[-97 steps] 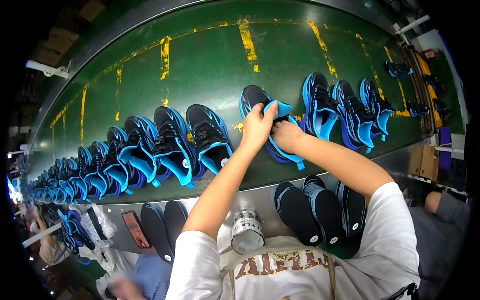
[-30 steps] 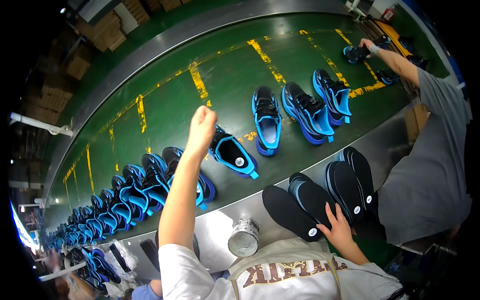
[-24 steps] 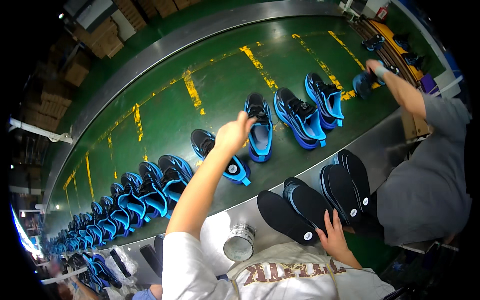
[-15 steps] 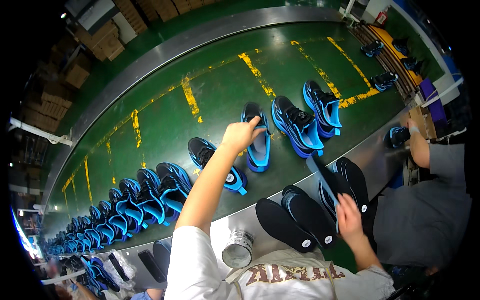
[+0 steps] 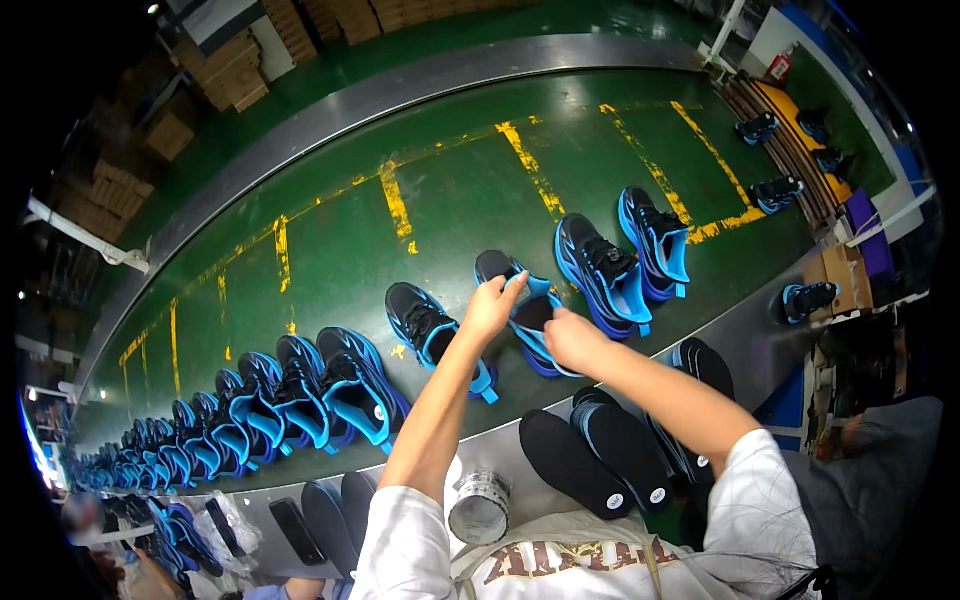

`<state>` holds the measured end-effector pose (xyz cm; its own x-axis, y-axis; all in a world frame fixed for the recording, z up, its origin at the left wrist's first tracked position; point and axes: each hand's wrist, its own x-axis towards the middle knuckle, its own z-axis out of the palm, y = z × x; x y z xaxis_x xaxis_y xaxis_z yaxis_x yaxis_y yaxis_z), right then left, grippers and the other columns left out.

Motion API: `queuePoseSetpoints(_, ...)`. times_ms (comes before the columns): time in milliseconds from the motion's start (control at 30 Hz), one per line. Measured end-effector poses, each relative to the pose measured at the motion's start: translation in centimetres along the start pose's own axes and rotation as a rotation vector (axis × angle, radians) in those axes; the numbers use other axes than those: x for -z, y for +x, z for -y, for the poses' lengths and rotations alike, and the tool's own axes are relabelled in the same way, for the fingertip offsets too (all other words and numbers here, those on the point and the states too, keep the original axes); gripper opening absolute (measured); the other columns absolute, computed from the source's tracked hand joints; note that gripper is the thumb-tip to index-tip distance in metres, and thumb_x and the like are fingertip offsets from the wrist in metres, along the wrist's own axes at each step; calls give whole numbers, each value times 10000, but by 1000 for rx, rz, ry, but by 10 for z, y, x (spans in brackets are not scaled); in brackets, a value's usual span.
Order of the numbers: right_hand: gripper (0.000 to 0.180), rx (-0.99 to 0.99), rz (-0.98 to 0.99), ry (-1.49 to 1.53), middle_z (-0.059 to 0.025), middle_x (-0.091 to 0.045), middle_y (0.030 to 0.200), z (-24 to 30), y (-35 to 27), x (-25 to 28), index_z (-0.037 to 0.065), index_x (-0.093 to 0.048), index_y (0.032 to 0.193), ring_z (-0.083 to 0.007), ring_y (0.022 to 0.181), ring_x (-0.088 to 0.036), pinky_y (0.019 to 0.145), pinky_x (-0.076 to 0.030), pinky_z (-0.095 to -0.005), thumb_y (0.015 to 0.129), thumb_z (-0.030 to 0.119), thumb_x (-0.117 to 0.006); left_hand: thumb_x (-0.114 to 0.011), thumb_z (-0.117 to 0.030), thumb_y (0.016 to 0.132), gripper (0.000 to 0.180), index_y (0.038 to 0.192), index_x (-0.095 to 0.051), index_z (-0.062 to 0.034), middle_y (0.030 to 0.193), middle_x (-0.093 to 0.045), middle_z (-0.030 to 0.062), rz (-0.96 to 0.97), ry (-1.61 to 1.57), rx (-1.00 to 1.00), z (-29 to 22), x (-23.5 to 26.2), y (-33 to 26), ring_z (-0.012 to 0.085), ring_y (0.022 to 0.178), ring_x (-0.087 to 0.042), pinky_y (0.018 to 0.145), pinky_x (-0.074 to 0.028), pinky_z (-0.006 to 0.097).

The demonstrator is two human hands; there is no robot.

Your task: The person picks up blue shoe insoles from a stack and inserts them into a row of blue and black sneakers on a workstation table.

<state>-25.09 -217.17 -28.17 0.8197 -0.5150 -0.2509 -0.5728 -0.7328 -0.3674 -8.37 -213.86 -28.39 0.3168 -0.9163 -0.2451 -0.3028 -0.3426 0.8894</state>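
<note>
Partway through one shoe (image 5: pixel 532 342) by the look of it, a black-and-blue one right between both hands on the green bench (image 5: pixel 450 205). Pinching the blue tongue (image 5: pixel 534 288) with the left hand (image 5: pixel 487 310), thumb against fingers. Curled in at the opening with the right hand (image 5: pixel 577 342), fingertips out of sight, so can't tell if pinching anything there. Can see a dark insole (image 5: pixel 533 314) inside the opening, between the hands, probably not fully seated yet.

Hard to call the nearest shoe to the left (image 5: pixel 413 312), just beside the left hand: dark inside, but partly behind the forearm. Looking done on the next one along (image 5: pixel 352 362), with a white disc (image 5: pixel 380 412) showing down in it. Also got a long row (image 5: pixel 250 410) way off left, too small and crowded to check.

Looking not done to the right of the right hand: two more shoes (image 5: pixel 603 272), pale blue inside, no dark insole to make out. Plenty to use, though, with loose insoles (image 5: pixel 572 462) piled below the right hand.
</note>
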Motion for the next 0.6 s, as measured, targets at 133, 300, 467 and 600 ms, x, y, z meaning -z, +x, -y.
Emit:
queuePoseSetpoints(133, 231, -67, -77, -220, -194, -509, 947, 17, 1, -4, -4, -589, 861, -344, 862, -552, 695, -487, -396, 741, 192, -565, -516, -463, 827, 518, 725, -536, 44, 581, -498, 110, 13, -32, 1, 5, 0, 2, 151, 574, -469, 534, -393, 313)
queuePoseSetpoints(300, 356, -206, 176, -271, -196, -533, 967, 44, -14, 38, 14, -585, 941, -325, 919, -529, 751, -477, -375, 715, 287, -608, -571, -453, 791, 520, 842, -584, 65, 639, -520, 43, 43, -247, 135, 5, 3, -1, 113, 618, -464, 544, -384, 278)
queuePoseSetpoints(467, 209, -120, 206, -38, -246, -550, 942, 21, -3, 42, -11, -640, 796, -356, 866, -566, 771, -469, -416, 696, 151, -553, -589, -463, 780, 457, 792, -591, -6, 565, -425, -24, 39, -336, 145, 10, -4, 0, 61, 500, -355, 431, -246, 231)
queuePoseSetpoints(600, 150, 45, 57, -142, -188, -531, 925, 18, 3, 10, -16, -628, 759, -314, 882, -548, 742, -478, -385, 693, 91, -547, -575, -455, 795, 450, 750, -571, -8, 563, -414, -24, 6, -318, 104, 13, -6, 0, 58, 514, -350, 437, -256, 233)
